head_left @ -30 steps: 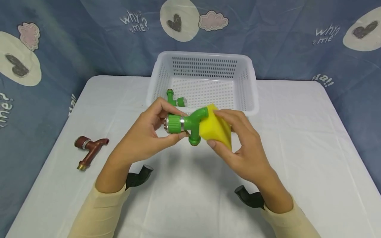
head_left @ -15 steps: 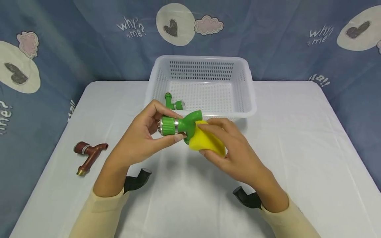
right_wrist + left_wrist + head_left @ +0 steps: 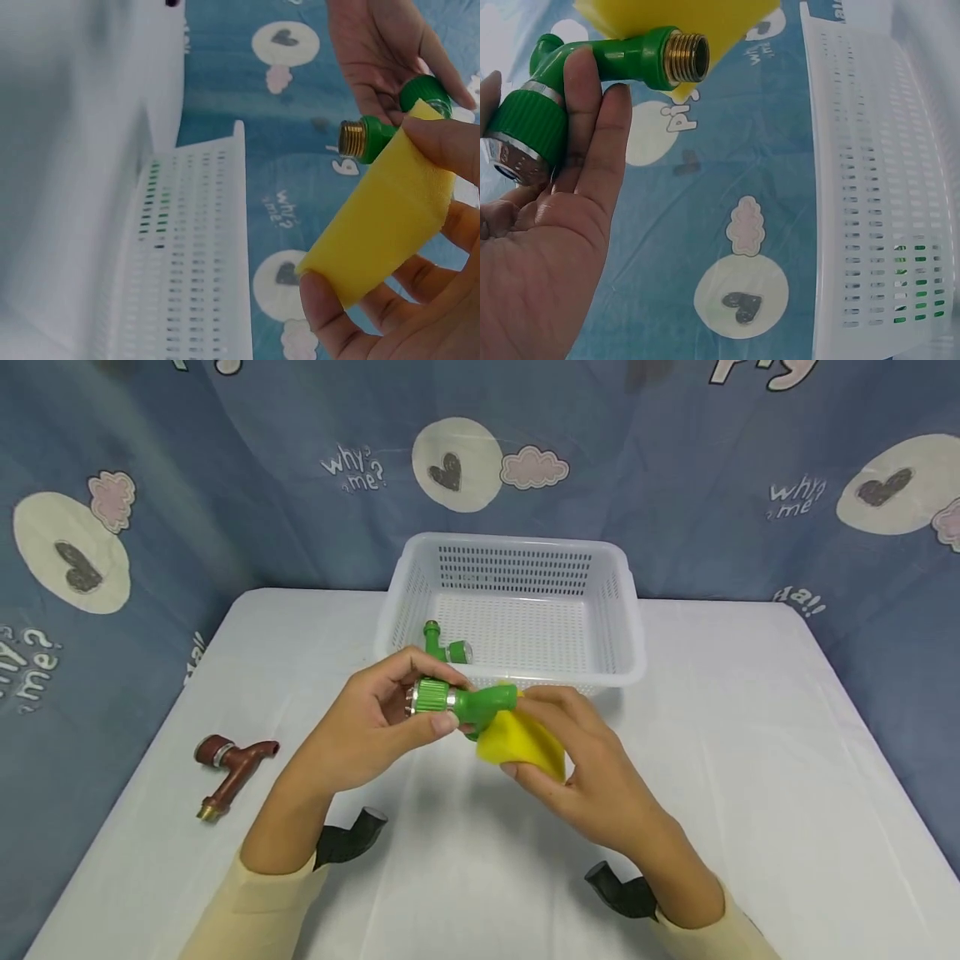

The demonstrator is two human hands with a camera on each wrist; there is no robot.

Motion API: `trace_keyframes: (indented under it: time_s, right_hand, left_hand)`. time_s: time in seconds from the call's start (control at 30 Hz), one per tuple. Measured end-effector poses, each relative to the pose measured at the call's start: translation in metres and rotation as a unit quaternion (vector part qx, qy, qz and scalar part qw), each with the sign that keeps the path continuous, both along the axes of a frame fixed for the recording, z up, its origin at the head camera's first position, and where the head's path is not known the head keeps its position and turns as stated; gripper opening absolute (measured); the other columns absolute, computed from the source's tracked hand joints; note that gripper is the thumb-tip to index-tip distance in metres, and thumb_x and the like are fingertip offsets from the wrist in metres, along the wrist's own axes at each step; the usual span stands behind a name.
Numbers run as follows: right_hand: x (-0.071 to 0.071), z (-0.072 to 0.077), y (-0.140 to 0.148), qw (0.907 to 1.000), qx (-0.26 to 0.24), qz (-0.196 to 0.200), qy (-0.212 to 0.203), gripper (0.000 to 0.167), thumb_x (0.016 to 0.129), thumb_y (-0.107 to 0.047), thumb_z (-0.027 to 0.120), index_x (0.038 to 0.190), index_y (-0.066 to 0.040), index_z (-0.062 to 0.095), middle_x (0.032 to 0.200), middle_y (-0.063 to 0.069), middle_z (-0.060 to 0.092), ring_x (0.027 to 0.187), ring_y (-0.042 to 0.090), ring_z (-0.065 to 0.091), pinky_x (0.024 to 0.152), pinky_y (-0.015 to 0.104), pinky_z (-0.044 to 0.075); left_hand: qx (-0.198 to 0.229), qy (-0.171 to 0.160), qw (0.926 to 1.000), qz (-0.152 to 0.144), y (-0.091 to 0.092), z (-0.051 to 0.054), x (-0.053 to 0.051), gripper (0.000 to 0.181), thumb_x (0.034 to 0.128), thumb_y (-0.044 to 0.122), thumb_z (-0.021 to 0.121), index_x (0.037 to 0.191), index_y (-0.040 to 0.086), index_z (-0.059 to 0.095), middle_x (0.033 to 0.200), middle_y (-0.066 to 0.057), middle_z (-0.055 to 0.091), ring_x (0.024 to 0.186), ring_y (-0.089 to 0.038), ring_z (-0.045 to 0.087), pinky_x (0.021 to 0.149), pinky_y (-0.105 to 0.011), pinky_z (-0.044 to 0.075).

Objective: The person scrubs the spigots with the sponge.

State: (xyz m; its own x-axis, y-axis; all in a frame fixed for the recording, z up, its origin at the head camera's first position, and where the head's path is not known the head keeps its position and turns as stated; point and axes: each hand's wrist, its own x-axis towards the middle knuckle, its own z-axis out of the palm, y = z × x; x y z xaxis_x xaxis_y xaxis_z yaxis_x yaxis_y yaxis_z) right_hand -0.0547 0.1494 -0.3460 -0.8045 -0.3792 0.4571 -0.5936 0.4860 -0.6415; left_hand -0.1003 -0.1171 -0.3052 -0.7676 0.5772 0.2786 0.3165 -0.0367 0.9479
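Note:
My left hand (image 3: pixel 375 718) grips a green tap (image 3: pixel 483 702) by its ribbed knob end, thumb on the near side. In the left wrist view the tap's brass threaded end (image 3: pixel 688 57) points away from the palm. My right hand (image 3: pixel 592 768) pinches a yellow sponge (image 3: pixel 521 745) between thumb and fingers. The sponge lies against the tap's body and hides part of its stem in the head view. Seen from the right wrist, the sponge (image 3: pixel 382 217) is folded or bent and covers much of the tap.
Behind the hands stands a white perforated basket (image 3: pixel 637 668) with another green tap (image 3: pixel 435 643) inside, at its near left corner. A brown-red tap (image 3: pixel 236 777) with a brass end lies on the white tablecloth (image 3: pixel 750 735) at left. Black curved pieces (image 3: pixel 352 839) sit at both wrists.
The sponge has shifted from the spout's tip down and left onto the tap's body. The held tap has turned in my left hand, its stem now mostly out of sight. The head view has tilted up.

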Motion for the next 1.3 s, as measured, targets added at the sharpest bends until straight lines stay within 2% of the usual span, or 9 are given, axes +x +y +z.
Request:
trace_keyframes:
  time_s: [0.13,0.27,0.4,0.6,0.73,0.87,0.93,1.13,1.3]
  right_hand:
    - [0.001,-0.001,0.001,1.0,0.002,-0.005,0.007,0.055,0.09,-0.018,0.084,0.14,-0.011,0.062,0.143,0.002,0.054,0.13,0.019,0.053,0.107,0.045,0.05]
    - [0.001,0.0,0.002,0.9998,-0.004,-0.005,0.016,0.057,0.089,-0.015,0.085,0.141,-0.012,0.062,0.143,0.001,0.054,0.129,0.019,0.054,0.108,0.044,0.05]
    - [0.0,0.0,0.001,0.9999,-0.008,-0.002,0.014,0.057,0.089,-0.013,0.084,0.142,-0.015,0.062,0.144,0.0,0.054,0.13,0.018,0.053,0.108,0.044,0.049]
    - [0.002,0.002,0.001,0.9999,-0.006,-0.004,0.007,0.058,0.088,-0.01,0.085,0.142,-0.017,0.064,0.146,0.0,0.053,0.133,0.019,0.051,0.108,0.049,0.048]
    - [0.003,0.004,0.001,0.9996,-0.021,-0.007,0.019,0.059,0.086,-0.007,0.086,0.14,-0.015,0.065,0.144,0.002,0.054,0.131,0.022,0.054,0.108,0.048,0.049]
    - [0.004,0.006,0.002,0.9974,-0.057,-0.015,0.042,0.056,0.083,-0.002,0.087,0.135,-0.009,0.067,0.141,0.007,0.056,0.128,0.026,0.057,0.107,0.04,0.051]
    - [0.005,0.007,0.002,0.9959,-0.072,-0.02,0.05,0.055,0.082,-0.001,0.086,0.134,-0.008,0.066,0.139,0.009,0.057,0.127,0.027,0.057,0.106,0.037,0.051]
    - [0.004,0.009,0.004,0.99,-0.107,-0.026,0.089,0.053,0.085,-0.006,0.083,0.134,-0.006,0.065,0.138,0.012,0.058,0.127,0.03,0.057,0.109,0.037,0.049]
    - [0.004,0.011,0.002,0.9829,-0.131,-0.028,0.126,0.048,0.099,-0.032,0.075,0.135,-0.001,0.063,0.139,0.016,0.058,0.125,0.032,0.058,0.107,0.033,0.05]
  left_hand:
    - [0.02,0.006,0.9994,-0.028,0.001,-0.001,0.001,0.034,0.0999,-0.002,0.067,0.132,-0.004,0.056,0.116,-0.019,0.07,0.103,-0.035,0.071,0.086,-0.03,0.06]
    - [0.032,0.032,0.9984,-0.035,0.001,-0.001,0.001,0.038,0.0971,-0.005,0.069,0.133,-0.007,0.06,0.125,-0.017,0.065,0.111,-0.035,0.065,0.089,-0.033,0.059]
    - [0.024,0.055,0.9978,-0.027,-0.001,-0.001,0.001,0.048,0.0911,-0.007,0.075,0.137,-0.004,0.064,0.13,-0.015,0.057,0.117,-0.034,0.058,0.096,-0.035,0.058]
    - [-0.016,0.086,0.9962,-0.004,-0.002,0.0,-0.001,0.068,0.0885,-0.008,0.079,0.151,0.007,0.056,0.122,-0.009,0.062,0.103,-0.026,0.062,0.083,-0.027,0.058]
    - [-0.003,0.05,0.9986,0.013,-0.001,0.001,-0.002,0.069,0.0885,-0.008,0.079,0.152,0.005,0.053,0.127,-0.011,0.066,0.107,-0.029,0.069,0.087,-0.032,0.061]
    - [0.02,0.006,0.9996,0.021,0.0,-0.001,-0.002,0.054,0.0875,-0.007,0.08,0.138,0.0,0.061,0.126,-0.015,0.069,0.105,-0.032,0.071,0.086,-0.035,0.062]
    - [0.019,0.007,0.9993,0.03,0.001,-0.002,-0.002,0.049,0.0881,-0.006,0.081,0.134,-0.001,0.064,0.128,-0.016,0.069,0.1,-0.032,0.072,0.084,-0.035,0.063]
    - [0.014,0.007,0.9985,0.053,0.003,-0.005,-0.003,0.047,0.0946,0.004,0.077,0.14,0.003,0.064,0.12,-0.014,0.071,0.089,-0.032,0.075,0.086,-0.042,0.062]
    - [0.028,0.013,0.9976,0.062,0.007,-0.009,-0.005,0.04,0.0962,0.008,0.077,0.133,-0.003,0.064,0.112,-0.015,0.07,0.081,-0.031,0.075,0.084,-0.044,0.063]
